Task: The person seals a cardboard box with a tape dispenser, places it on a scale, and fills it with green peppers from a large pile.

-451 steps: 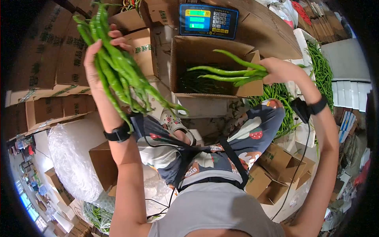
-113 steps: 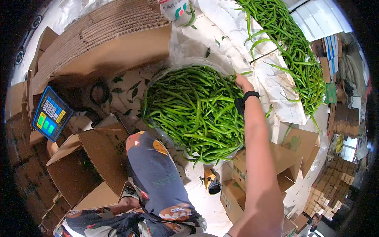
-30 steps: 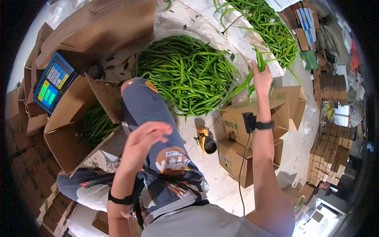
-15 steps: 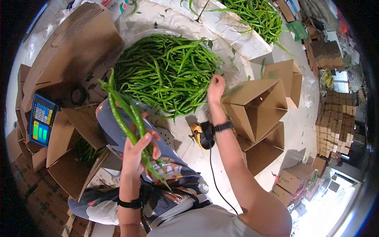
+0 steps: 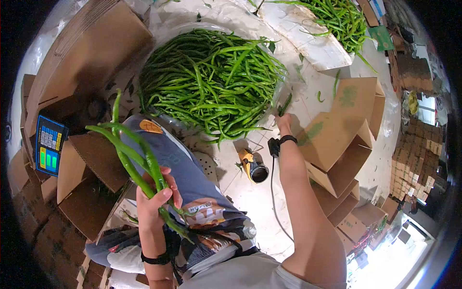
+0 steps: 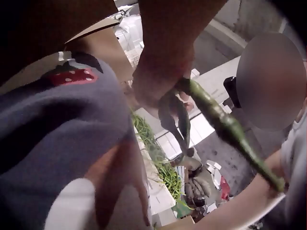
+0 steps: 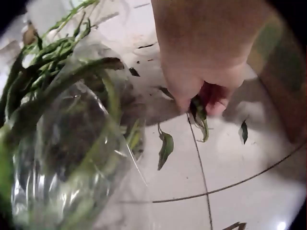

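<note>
My left hand [image 5: 156, 195] grips a few long green chili peppers [image 5: 127, 154] over my thigh, their tips pointing away from me. In the left wrist view one pepper [image 6: 225, 122] sticks out from the hand [image 6: 165, 79]. My right hand [image 5: 285, 123] reaches down to the floor beside the big heap of green peppers [image 5: 216, 82]. In the right wrist view its fingers pinch a small dark green pepper [image 7: 198, 112] close over the tiles. The heap lies in a clear plastic bag [image 7: 86, 158], left of that hand [image 7: 206, 76].
An opened carton [image 5: 91, 192] stands by my left knee, next to a scale display [image 5: 49, 146]. Empty cartons [image 5: 332, 139] are at the right. A yellow-and-black tape roll [image 5: 252, 166] lies on the floor. More peppers [image 5: 337, 21] fill a white crate [image 5: 322, 50] behind.
Peppers held in the right hand a second ago are now in the left hand, which was empty then. The right hand has moved from the heap's edge down to the floor and pinches a pepper.
</note>
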{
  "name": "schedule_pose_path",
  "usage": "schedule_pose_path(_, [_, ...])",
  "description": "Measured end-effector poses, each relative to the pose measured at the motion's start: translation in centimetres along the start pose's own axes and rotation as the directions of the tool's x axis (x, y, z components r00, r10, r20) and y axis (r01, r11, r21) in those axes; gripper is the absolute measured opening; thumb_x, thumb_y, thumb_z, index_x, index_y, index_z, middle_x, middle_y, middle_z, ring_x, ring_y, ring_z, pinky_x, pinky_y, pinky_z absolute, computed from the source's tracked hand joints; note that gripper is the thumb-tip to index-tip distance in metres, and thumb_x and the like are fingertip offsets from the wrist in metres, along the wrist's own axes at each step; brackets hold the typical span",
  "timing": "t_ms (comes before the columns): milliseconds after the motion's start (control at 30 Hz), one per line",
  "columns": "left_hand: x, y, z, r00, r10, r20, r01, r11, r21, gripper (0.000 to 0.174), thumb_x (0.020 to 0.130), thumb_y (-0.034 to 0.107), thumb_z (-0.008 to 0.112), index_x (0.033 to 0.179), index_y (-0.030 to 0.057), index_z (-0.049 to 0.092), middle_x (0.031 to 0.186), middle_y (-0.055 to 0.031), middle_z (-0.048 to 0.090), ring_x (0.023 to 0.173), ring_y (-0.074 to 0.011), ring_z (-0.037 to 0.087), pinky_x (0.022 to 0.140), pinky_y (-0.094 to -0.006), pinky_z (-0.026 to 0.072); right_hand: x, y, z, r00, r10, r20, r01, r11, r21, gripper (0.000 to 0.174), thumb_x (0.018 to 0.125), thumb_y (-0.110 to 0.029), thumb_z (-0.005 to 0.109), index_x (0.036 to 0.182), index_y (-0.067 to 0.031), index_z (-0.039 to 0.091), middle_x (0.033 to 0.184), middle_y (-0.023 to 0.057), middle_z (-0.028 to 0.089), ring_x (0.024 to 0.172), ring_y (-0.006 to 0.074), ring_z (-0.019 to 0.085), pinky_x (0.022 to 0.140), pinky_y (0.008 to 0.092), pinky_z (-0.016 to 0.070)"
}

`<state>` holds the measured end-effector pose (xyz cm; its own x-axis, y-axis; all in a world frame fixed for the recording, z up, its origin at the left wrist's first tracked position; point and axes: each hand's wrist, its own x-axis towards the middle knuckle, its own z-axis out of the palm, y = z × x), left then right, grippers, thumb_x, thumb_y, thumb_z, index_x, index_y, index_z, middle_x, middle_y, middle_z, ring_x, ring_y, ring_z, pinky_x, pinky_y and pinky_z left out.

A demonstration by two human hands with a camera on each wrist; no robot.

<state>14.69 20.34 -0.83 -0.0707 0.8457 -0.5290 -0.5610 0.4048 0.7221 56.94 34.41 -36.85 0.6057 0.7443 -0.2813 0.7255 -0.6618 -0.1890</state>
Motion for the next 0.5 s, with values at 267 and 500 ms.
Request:
schedule_pose_path(267, [0.0,1.1,0.6,0.999,-0.051,0.002,0.051,0.998,-0.032,0.051,0.067,0.008,0.066,0.108,-0.0091,0.042,0.066,-0.0093,0.05,0.045,-0.0146,0.049,0.04,-0.0251,0.0384,-1.1,2.9,-3.3,0.788,-0.033,0.615,-0.334,0.815,0.473,0.013,0.08,-0.005,0.047,0.086,0.0048,0.052,0.075,0.0144,0.059,0.054,0.0198,0.057,0.045,0.0292,0.0467])
schedule_pose_path(500, [-0.3,0.6,1.2,0.989,-0.111,0.096,0.123,0.983,-0.137,0.052,0.069,0.011,0.063,0.109,-0.0127,0.038,0.062,-0.0102,0.05,0.043,-0.0163,0.05,0.04,-0.0259,0.0399,-16.3,-1.0,-15.6,0.853,-0.148,0.5,-0.359,0.529,0.769,0.017,0.085,-0.016,0.05,0.09,0.0001,0.052,0.064,0.0103,0.055,0.048,0.0145,0.051,0.041,0.0239,0.039])
